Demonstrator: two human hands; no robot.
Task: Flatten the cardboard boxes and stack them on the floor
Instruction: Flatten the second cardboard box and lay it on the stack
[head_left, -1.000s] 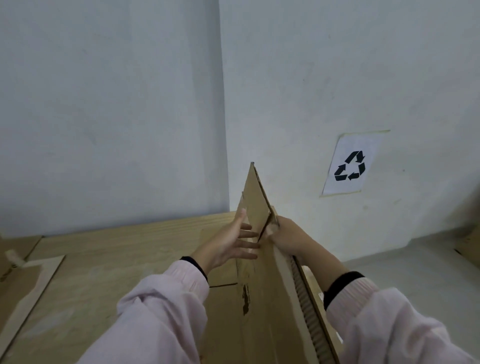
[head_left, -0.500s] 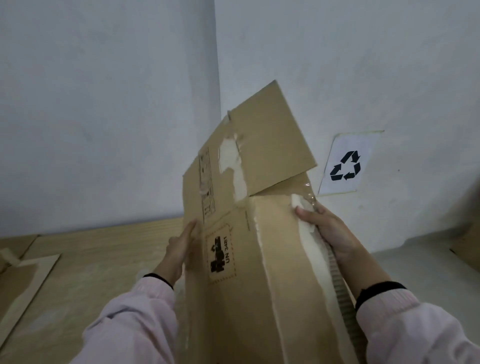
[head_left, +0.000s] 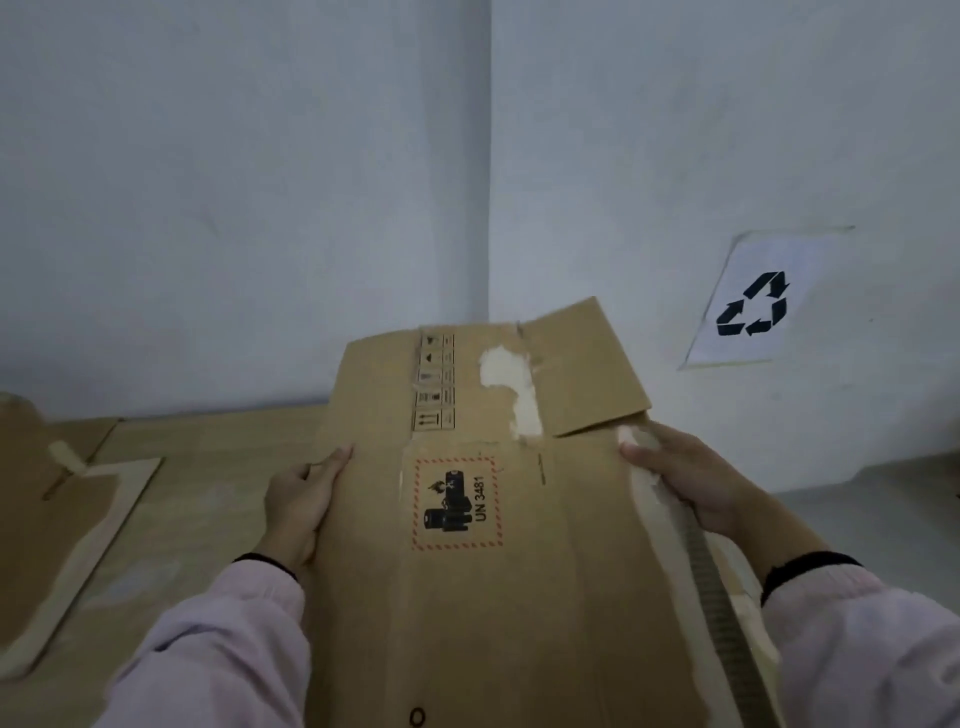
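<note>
Head view: my left hand and right hand clamp the flattened box; stacking remains, other cardboard at nine o'clock.

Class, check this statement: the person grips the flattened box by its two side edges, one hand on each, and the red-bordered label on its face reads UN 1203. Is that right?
Not quite. The head view shows the label reads UN 3481, not UN 1203. The rest holds: the left hand and right hand grip opposite side edges of the flattened box.
</note>
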